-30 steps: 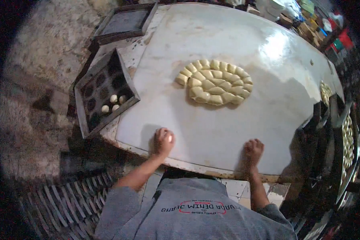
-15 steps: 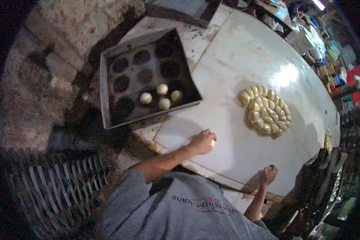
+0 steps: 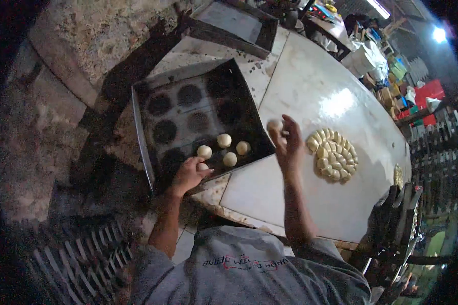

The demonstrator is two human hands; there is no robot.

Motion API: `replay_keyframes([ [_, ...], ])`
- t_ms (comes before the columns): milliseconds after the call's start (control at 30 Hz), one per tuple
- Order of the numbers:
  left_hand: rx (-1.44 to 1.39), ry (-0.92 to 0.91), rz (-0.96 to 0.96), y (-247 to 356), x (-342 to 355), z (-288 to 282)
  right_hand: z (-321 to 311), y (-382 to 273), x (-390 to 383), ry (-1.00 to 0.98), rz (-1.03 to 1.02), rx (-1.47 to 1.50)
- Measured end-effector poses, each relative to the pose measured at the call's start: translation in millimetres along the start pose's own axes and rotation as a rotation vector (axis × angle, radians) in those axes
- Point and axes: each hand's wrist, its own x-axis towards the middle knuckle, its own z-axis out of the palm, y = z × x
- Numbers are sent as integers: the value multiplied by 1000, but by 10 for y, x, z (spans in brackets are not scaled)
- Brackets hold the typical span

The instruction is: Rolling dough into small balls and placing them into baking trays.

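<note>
I take the dark baking tray (image 3: pixel 152 96) as my landmark; everything else I place against it. Largest is the pale round table (image 3: pixel 315 96), which spreads away to the right of the tray, its top shiny under the light; the tray sits at the table's left edge, tilted in the view, with dark round marks across its floor. Beyond the tray's far rim I see a second tray (image 3: pixel 234 23), set apart from it. On the table, well to the right of the tray, lies a cluster of shaped dough pieces (image 3: pixel 333 155), packed close in an oval.

My right hand (image 3: pixel 289 145) is raised just off the tray's right corner, over the table; its fingers are loosely curled around a dough ball (image 3: pixel 275 124) held at the fingertips — not clamped tight. My left hand (image 3: pixel 189 174) rests at the tray's near rim, fingers bent over a second small ball (image 3: pixel 203 166) that it touches; whether it truly grips it or only presses on it I cannot tell.

Smallest — three dough balls (image 3: pixel 224 140) sit inside the tray near its near-right corner, close together but apart, just beyond my left hand.
</note>
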Motion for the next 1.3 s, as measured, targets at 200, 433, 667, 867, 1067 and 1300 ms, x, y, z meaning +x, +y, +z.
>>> replay_keyframes([
  [200, -316, -268, 371, 584, -348, 550, 182, 503, -143, 96, -222, -484],
  [433, -75, -376, 373, 961, -270, 2347, -2239, 1939, -1574, 376, 448, -954],
  [667, 320, 332, 523, 1337, 1485, 3653, -3362, 2623, -1839, 610, 580, -914],
  [867, 381, 414, 261, 2055, 2801, 4535, -3401, 2616, -1775, 471, 526, -869],
  [1067, -99, 227, -54, 2047, 1793, 4094, -3511, 2635, -1939, 445, 373, -594],
  [1300, -634, -248, 62, 1476, 236, 3901, -2539, 2249, -1579, 140, 325, -89],
])
